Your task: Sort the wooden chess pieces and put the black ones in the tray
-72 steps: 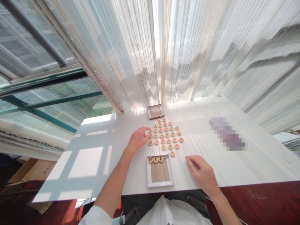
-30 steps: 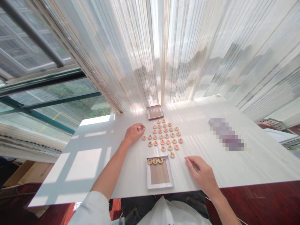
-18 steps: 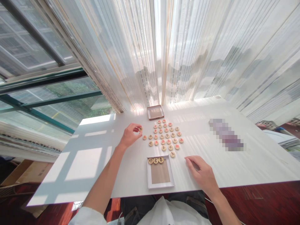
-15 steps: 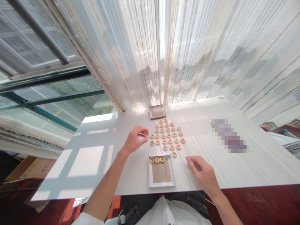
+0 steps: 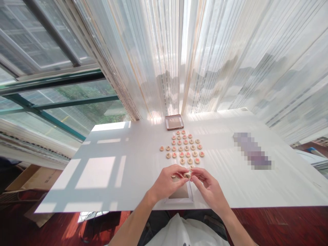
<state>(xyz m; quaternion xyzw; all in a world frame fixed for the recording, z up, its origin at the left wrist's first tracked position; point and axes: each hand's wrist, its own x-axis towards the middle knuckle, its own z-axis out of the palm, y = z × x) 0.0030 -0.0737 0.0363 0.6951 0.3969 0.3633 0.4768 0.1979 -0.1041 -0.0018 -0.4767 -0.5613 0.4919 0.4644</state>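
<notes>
My left hand (image 5: 170,181) pinches a round wooden Chinese chess piece (image 5: 187,175) with a black character between thumb and fingertips. This piece is above the far right part of a shallow white-rimmed box (image 5: 182,201) with a brown bottom. My right hand (image 5: 208,187) comes in from the right, thumb and forefinger apart, their tips right beside the piece; whether they touch it I cannot tell. My left hand covers most of the box's far row of pieces. Just beyond the fingertips lies another chess piece (image 5: 191,167), partly covered.
Several loose chess pieces (image 5: 180,149), marked in red or black, lie spread on the white table (image 5: 128,184). Behind them is a second shallow box piece (image 5: 174,122) with a dark rim. A blurred-out item (image 5: 252,150) lies at the right. Curtains and a window border the far side.
My left hand has carried the chess piece from the left of the spread to above the near box. My right hand has moved left and up to meet it. The view shifted slightly.
</notes>
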